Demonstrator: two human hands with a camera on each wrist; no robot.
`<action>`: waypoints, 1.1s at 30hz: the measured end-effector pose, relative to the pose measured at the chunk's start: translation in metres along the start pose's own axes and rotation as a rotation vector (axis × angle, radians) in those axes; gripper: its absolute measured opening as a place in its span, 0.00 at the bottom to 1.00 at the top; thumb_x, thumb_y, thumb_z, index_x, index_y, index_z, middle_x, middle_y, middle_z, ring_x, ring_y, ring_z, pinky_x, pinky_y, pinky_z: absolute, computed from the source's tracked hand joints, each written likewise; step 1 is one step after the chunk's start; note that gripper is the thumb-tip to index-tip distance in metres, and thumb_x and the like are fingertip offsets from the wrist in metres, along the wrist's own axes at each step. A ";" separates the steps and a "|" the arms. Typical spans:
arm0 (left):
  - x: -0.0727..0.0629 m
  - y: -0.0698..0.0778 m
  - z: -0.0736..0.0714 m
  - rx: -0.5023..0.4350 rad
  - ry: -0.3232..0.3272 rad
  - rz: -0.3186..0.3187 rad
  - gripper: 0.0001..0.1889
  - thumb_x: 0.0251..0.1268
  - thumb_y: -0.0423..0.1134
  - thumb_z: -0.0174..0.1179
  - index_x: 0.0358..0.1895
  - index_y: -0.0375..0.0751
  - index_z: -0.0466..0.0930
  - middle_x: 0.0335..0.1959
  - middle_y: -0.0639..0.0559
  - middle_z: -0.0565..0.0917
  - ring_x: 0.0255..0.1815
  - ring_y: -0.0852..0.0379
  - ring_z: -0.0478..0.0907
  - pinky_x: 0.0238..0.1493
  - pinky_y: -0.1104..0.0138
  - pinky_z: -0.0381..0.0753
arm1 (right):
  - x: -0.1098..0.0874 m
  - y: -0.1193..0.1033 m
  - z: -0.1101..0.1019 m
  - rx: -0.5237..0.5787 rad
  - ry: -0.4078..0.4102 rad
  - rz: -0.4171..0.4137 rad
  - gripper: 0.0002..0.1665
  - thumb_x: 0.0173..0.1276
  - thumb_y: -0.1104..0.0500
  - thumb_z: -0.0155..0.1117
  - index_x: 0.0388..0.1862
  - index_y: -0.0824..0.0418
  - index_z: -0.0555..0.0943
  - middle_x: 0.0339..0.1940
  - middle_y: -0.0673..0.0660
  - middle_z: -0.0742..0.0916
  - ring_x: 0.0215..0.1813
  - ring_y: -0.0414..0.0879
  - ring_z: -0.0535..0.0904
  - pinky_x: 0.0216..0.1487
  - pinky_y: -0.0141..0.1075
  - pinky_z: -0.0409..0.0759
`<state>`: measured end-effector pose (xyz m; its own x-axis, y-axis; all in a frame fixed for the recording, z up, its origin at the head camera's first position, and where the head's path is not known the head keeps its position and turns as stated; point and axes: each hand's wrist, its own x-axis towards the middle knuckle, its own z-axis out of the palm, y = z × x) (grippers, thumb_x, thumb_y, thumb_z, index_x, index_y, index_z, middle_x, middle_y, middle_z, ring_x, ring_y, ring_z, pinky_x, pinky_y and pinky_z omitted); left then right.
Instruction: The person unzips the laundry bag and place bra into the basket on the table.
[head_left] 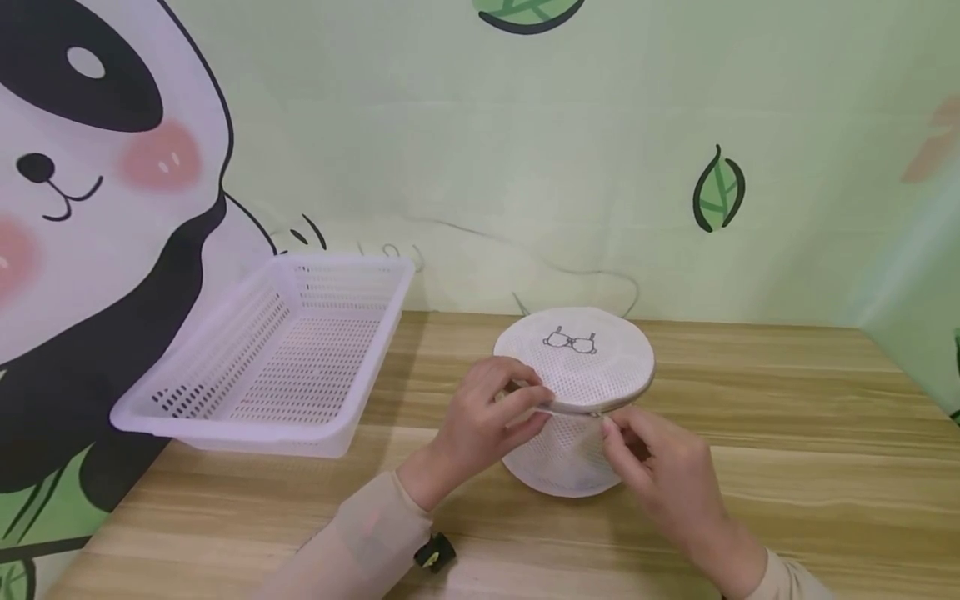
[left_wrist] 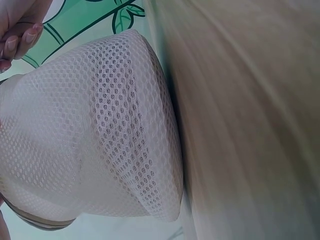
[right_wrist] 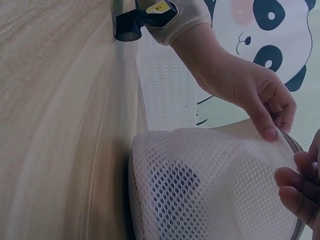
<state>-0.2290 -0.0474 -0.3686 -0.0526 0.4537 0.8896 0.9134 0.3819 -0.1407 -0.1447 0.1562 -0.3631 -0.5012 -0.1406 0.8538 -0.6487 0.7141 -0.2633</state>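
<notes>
A white cylindrical mesh laundry bag [head_left: 562, 462] stands upright on the table, its round lid printed with a small bra outline. A zipper [head_left: 577, 408] with grey edging runs round the lid's rim. At the rim's front left, my left hand [head_left: 483, 412] pinches the edge between thumb and fingers. My right hand [head_left: 671, 471] is at the front right of the rim, thumb and fingertips together at the zipper pull, which they mostly hide. In the right wrist view a dark patch shows through the mesh [right_wrist: 225, 185]; what it is cannot be made out.
To the left on the wooden table [head_left: 810, 483] is a white perforated plastic basket [head_left: 345, 417]. Behind the table hangs a green backdrop [head_left: 450, 167] with a panda and leaves. A black strap device [head_left: 435, 552] sits at my left wrist.
</notes>
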 end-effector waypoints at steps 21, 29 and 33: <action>-0.003 -0.006 -0.002 -0.018 -0.002 -0.002 0.10 0.48 0.33 0.70 0.35 0.42 0.82 0.36 0.48 0.81 0.38 0.53 0.78 0.45 0.64 0.79 | 0.000 0.003 -0.003 -0.015 -0.001 0.011 0.06 0.53 0.69 0.63 0.23 0.60 0.78 0.16 0.47 0.80 0.22 0.30 0.70 0.20 0.19 0.70; -0.004 -0.008 -0.003 -0.024 -0.012 -0.017 0.09 0.48 0.33 0.70 0.35 0.42 0.82 0.36 0.48 0.81 0.39 0.53 0.78 0.44 0.64 0.79 | -0.001 0.005 -0.003 -0.024 0.011 0.010 0.05 0.54 0.68 0.63 0.23 0.60 0.78 0.16 0.47 0.80 0.21 0.30 0.70 0.20 0.18 0.70; -0.006 -0.009 -0.003 -0.022 -0.010 -0.017 0.11 0.47 0.32 0.70 0.36 0.41 0.82 0.37 0.48 0.81 0.39 0.53 0.78 0.44 0.64 0.79 | -0.001 0.006 -0.003 -0.020 0.019 0.010 0.06 0.53 0.69 0.63 0.23 0.60 0.78 0.16 0.47 0.79 0.21 0.30 0.70 0.20 0.18 0.70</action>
<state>-0.2358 -0.0557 -0.3714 -0.0718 0.4553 0.8874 0.9212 0.3714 -0.1161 -0.1463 0.1628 -0.3643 -0.4964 -0.1201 0.8597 -0.6320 0.7290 -0.2630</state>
